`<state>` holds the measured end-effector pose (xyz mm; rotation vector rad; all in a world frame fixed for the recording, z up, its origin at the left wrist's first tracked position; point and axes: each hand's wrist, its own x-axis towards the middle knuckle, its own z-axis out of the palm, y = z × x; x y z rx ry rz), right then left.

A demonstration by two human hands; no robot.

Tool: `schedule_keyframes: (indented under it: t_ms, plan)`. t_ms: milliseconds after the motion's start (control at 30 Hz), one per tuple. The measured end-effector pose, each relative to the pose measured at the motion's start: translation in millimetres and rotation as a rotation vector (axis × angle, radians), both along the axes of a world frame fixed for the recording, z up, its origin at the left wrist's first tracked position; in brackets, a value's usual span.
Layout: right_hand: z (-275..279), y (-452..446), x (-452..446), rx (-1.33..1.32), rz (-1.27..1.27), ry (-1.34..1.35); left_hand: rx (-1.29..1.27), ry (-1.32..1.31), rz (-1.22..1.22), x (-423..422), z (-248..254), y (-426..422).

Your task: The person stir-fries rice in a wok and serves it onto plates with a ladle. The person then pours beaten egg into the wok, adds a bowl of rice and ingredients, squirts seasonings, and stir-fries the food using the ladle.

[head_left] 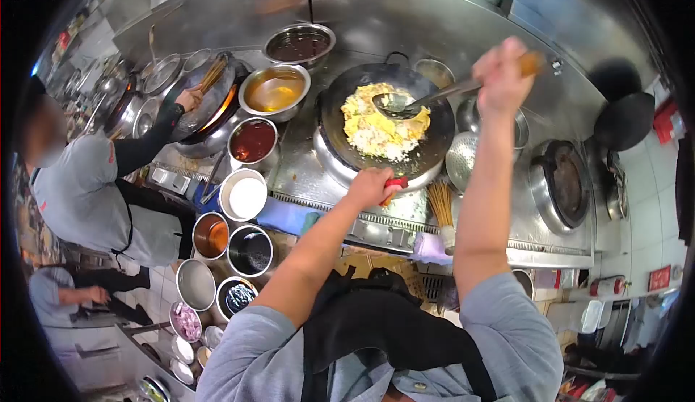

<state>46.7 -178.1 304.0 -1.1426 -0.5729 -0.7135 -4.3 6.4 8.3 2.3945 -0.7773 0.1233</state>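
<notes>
My left hand [371, 187] is closed at the near rim of a dark wok [438, 130], around its handle [394, 184], of which a bit of red shows. Raised high on the right, my right hand [501, 76] grips a ladle [443, 93] near its wooden end. The ladle's bowl rests among the food, a mix of yellow egg and white rice [376, 128] with green bits, in the middle of the wok. My right hand is slightly smeared by motion.
A bamboo brush [440, 203] and a perforated skimmer [462, 161] lie right of the wok. Left stand bowls of amber liquid [275, 90] and red sauce [253, 140], and a pot of white contents [243, 195]. A co-worker [90, 185] brushes another wok [210, 101].
</notes>
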Motion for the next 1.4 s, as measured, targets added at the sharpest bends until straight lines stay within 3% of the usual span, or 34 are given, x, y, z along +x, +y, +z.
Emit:
schedule_keyframes:
  t_ms: [67, 100, 167, 200, 267, 300, 400, 433, 467, 500, 567, 633, 700, 767, 833, 900, 967, 1000, 1100, 1167, 1233, 1300, 1400]
  plan:
    - [-112, 23, 44, -0.106, -0.234, 0.140, -0.094, 0.105, 0.076, -2, 2, 1]
    - [-121, 27, 45, -0.152, -0.126, 0.173, -0.098, 0.104, 0.072, -3, 0, 2]
    - [-69, 30, 56, -0.072, -0.139, 0.366, 0.001, 0.051, 0.014, 3, -4, 1]
    - [-49, 19, 53, -0.029, -0.178, 0.390, 0.088, 0.176, 0.028, -1, 11, 1]
    - [-19, -6, 59, 0.060, -0.215, 0.302, 0.071, 0.104, 0.010, 3, 3, 2]
    - [-29, -20, 59, 0.079, -0.244, 0.159, 0.045, 0.066, -0.009, 3, -5, 0]
    - [-105, -1, 86, -0.225, -0.295, 0.065, 0.030, 0.101, 0.006, -3, 5, 0]
    - [-92, 17, 84, -0.214, -0.180, 0.254, 0.007, 0.117, 0.026, -2, 8, -1]
    - [-82, 13, 109, -0.277, -0.228, 0.215, -0.058, 0.165, 0.033, -4, 8, 1]
    - [-52, 27, 91, -0.150, -0.154, 0.365, -0.069, 0.167, 0.050, -5, 11, 2]
    - [-28, 35, 71, 0.011, -0.090, 0.256, -0.048, 0.081, -0.067, -2, 11, 7]
    - [-61, 39, 68, 0.002, -0.102, 0.004, 0.007, 0.045, -0.063, 6, 6, 3]
    - [-96, 40, 80, -0.076, -0.024, 0.207, 0.101, 0.030, -0.006, 1, 3, -1]
    - [-59, 31, 91, -0.175, -0.181, 0.363, 0.080, -0.049, -0.002, -1, 2, -2]
    - [-32, 11, 94, -0.027, -0.126, 0.367, 0.065, -0.031, -0.017, -10, -2, 0]
    - [-43, 5, 90, 0.013, -0.139, 0.240, 0.033, -0.039, -0.012, 5, 2, -1]
    - [-94, 9, 92, -0.022, -0.183, 0.116, 0.053, -0.078, -0.046, 3, 1, 0]
    - [-94, 1, 104, -0.122, 0.003, 0.244, 0.064, 0.016, -0.052, 5, 4, -1]
    - [-41, 22, 107, -0.183, -0.100, 0.373, 0.114, 0.064, -0.019, 1, 7, -1]
    - [-42, 23, 112, -0.117, -0.063, 0.307, 0.064, 0.027, 0.009, 7, 9, 0]
    - [-89, 29, 109, -0.081, -0.048, -0.011, 0.032, -0.015, 0.001, 1, 2, -1]
    - [-98, 18, 114, -0.161, -0.046, 0.116, 0.062, -0.002, -0.013, 4, -1, -3]
    - [-24, -18, 70, -0.162, 0.130, 0.430, 0.059, 0.002, -0.022, 4, -5, -2]
